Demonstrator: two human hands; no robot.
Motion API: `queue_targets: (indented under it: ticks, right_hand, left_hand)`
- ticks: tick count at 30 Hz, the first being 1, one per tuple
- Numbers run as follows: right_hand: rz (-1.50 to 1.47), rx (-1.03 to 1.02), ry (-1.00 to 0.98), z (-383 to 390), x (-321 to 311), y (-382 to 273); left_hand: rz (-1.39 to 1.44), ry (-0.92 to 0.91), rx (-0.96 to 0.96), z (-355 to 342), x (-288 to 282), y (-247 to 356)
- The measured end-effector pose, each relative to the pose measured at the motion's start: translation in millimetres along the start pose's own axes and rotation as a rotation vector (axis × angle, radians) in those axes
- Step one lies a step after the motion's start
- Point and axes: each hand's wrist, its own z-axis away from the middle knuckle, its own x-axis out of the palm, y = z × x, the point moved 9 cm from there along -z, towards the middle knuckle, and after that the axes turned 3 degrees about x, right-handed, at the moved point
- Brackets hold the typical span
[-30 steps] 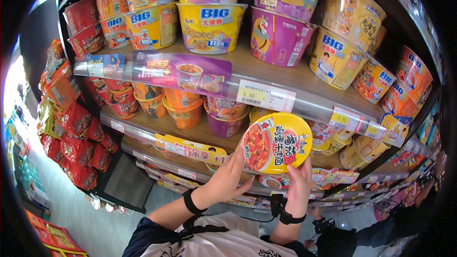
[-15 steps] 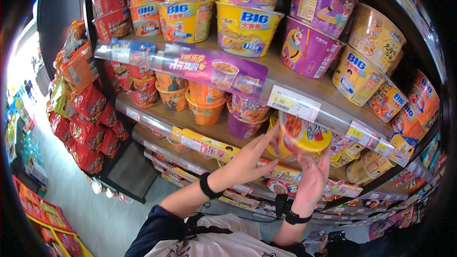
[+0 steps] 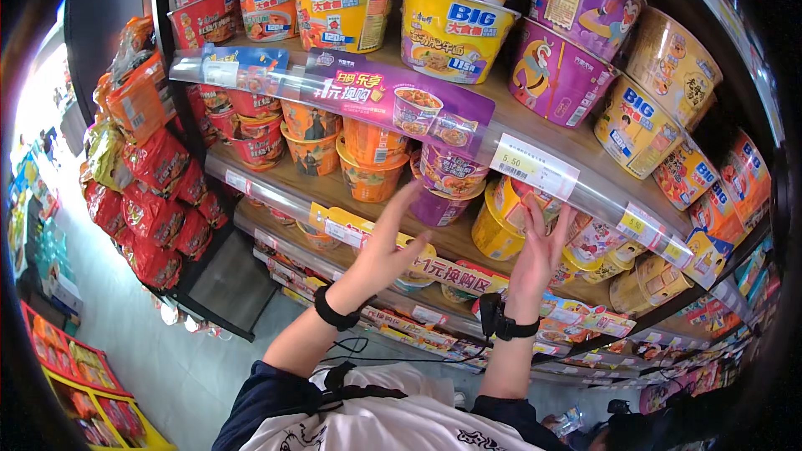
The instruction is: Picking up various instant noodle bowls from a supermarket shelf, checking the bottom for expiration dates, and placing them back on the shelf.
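My left hand (image 3: 386, 242), fingers apart and empty, hangs before stacked purple noodle cups (image 3: 443, 205) on the lower shelf. Further right, my right hand (image 3: 539, 246) has its fingers stretched out, their tips at or very near a yellow noodle cup (image 3: 497, 225); I cannot tell whether they touch it. That cup sits with others partly hidden beneath the clear price rail (image 3: 593, 200) of the upper shelf. Orange cups (image 3: 372, 175) stand stacked left of the purple ones, and large stacked tubs (image 3: 455, 42) fill the shelf above.
Red noodle packets (image 3: 154, 209) hang at the shelf's left end, above a dark metal base (image 3: 221, 301). A red and yellow display (image 3: 88, 367) stands at lower left. The pale floor (image 3: 167, 351) shows below. Another person's dark-clothed arm (image 3: 622, 422) is at lower right.
The yellow round cup that was between my hands has gone onto the lower shelf under the rail. My left hand has let go and moved left; my right hand's fingers have straightened.
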Motion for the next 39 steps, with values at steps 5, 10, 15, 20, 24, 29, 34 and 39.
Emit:
queue_targets:
  ticks: [5,10,15,20,24,29,34,39]
  right_hand:
    - [0.412,-0.191,0.075,16,20,-11]
    - [0.417,0.023,-0.1,2,58,21]
    - [0.421,0.253,-0.006,-24,44,69]
    - [0.479,0.294,0.001,-31,52,68]
    - [0.316,0.238,-0.036,-9,55,46]
    - [0.228,0.228,-0.047,25,66,13]
    - [0.461,0.149,-0.233,60,71,-3]
    - [0.768,0.083,-0.519,79,96,-16]
  left_hand:
    - [-0.119,0.036,0.0,-10,-27,-15]
    - [-0.076,0.037,0.111,-56,-27,-26]
    - [0.021,-0.016,0.063,-80,-13,-49]
    - [0.139,0.022,0.021,-76,-13,-38]
    - [0.287,0.048,-0.074,-44,-14,-18]
    - [0.422,-0.009,-0.126,6,-24,13]
    - [0.562,0.009,-0.43,58,-33,21]
    - [0.603,0.158,-0.384,87,-50,14]
